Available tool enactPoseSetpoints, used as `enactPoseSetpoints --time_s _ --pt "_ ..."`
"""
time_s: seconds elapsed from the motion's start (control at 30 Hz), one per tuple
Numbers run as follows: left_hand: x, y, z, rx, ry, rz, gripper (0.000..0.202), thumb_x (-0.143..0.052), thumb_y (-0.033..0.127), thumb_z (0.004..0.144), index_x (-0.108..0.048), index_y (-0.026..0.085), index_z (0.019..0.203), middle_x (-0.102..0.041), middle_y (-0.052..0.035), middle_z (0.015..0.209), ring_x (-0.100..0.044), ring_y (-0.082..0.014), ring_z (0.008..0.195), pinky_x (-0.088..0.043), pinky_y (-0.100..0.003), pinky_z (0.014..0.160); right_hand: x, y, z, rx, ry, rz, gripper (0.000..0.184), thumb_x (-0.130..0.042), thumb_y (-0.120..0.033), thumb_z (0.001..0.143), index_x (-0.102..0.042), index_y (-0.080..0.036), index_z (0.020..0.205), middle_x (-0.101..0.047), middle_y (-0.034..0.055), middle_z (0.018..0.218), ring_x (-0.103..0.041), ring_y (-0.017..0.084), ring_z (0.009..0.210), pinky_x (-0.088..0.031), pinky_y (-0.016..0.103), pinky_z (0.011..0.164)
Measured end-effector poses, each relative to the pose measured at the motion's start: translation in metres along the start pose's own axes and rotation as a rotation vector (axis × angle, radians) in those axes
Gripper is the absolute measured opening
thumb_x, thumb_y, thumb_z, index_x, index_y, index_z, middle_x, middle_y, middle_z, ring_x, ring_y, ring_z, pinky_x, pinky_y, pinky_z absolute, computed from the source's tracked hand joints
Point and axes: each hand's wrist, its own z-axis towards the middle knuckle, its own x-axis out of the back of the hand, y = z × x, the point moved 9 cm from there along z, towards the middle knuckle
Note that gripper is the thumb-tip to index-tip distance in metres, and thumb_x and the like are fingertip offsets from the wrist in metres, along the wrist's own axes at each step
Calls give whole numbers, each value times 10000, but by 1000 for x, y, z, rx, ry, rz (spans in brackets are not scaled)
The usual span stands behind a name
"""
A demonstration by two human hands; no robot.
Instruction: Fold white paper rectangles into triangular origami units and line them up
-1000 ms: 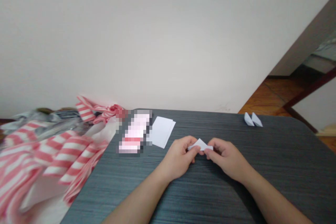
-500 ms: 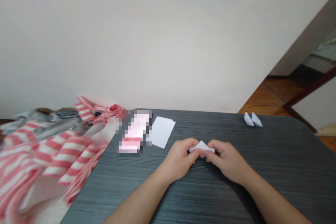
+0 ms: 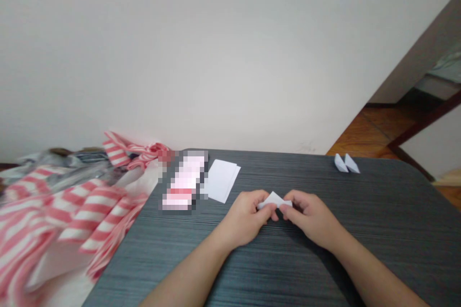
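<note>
Between my hands is a small piece of folded white paper, its pointed peak facing away from me. My left hand pinches its left end, thumb on the near side and fingers behind. The right end is pinched the same way by my right hand. Parts of the paper's lower edge are hidden by both thumbs. Beyond my left hand, a few flat white paper sheets lie overlapped on the table. Two folded white paper boats sit side by side at the far right.
The dark wood-grain table stands against a pale wall. A pixelated pinkish oblong lies left of the sheets. Red-and-white striped cloth is heaped off the table's left side. Wooden floor shows beyond the right far edge.
The folded paper has shifted slightly left and tilted, its right end now lower in my right hand's pinch. The thumbs are slightly further apart. Everything else stays put.
</note>
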Motion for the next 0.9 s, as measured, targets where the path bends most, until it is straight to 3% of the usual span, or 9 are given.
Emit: enactPoseSetpoints --time_s 0.9 --pt "0 -8 2 32 42 -60 276 -504 327 904 -669 151 770 -658 -16 677 -541 -111 561 -385 -204 533 -1 18 0 -92 -5 135 202 -561 -300 893 -580 -181 731 -619 -7 630 -534 122 546 -414 231 537"
